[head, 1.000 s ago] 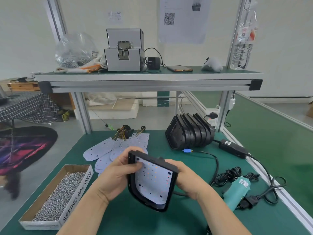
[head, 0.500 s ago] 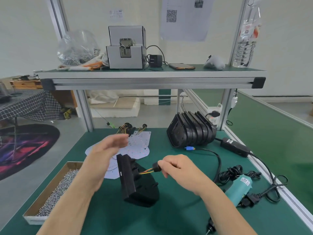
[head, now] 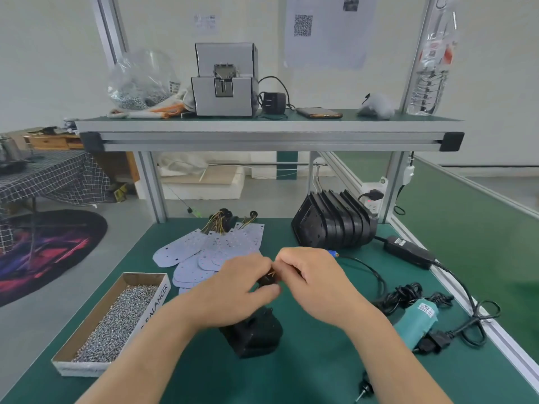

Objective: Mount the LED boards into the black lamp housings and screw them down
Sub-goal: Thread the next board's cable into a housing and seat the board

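**On the green table, a second hand joins at the wire plug**

The green table [head: 291,380] carries the black housing [head: 256,336], standing on its edge under the wrists. Half a second ago only the right hand [head: 315,284] pinched the wire plug [head: 269,279]. Now the left hand [head: 233,290] has come down too, and the fingers of both curl and pinch it. Probably the wiring is being settled; screwing is not begun. The screw box [head: 154,298] lies near on the left and the screwdriver [head: 417,319] on the right, with open surface between them.

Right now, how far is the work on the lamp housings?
Early stage. Done: no screwed unit visible. In hand: left hand and right hand pinch a wire plug above one housing on the mat. Left: loose LED boards, stacked housings, and screwing; the screwdriver lies untouched, the screw box well filled.
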Tool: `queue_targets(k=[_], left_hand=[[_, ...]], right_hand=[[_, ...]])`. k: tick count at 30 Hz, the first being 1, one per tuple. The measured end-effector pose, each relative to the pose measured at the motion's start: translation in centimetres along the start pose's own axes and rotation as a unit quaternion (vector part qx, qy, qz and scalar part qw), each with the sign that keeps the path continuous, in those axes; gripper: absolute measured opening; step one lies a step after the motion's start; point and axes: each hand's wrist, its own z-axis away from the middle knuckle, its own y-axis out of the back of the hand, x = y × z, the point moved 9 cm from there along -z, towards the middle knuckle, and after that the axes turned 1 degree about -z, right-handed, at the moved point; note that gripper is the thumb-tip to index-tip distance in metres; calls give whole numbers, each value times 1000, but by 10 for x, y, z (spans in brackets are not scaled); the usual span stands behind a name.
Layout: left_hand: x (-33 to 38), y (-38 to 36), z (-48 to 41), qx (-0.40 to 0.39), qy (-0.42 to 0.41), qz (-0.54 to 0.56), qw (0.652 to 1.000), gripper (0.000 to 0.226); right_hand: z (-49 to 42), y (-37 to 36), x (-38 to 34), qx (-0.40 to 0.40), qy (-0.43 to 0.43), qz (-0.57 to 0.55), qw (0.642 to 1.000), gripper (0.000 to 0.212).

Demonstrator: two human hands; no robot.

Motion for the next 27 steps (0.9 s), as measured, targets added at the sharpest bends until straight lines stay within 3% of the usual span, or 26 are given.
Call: queue_targets(k=[7,13,17,20,23,25,27], left_hand=[[0,0,5,14,26,90,996,17],[-11,-1,10,31,45,-53,997,23],[-30,-7,11,-5,81,-68,994,23],[-34,-9,3,4,82,38,996,17],[-41,-2,5,52,93,197,975,16],[-54,-1,8,77,104,343,930,36],[-71,-14,8,87,128,524,837,46]], right_hand=[[0,4,-14,9,46,46,998,35],[6,24,-20,59,67,66,994,35],[4,31,-15,65,68,51,994,34],[4,28,-4,82,33,10,996,34],[1,17,17,94,-51,-220,970,34],[-2,4,32,98,-96,-393,909,39],[-3,-5,40,108,-125,-502,849,35]])
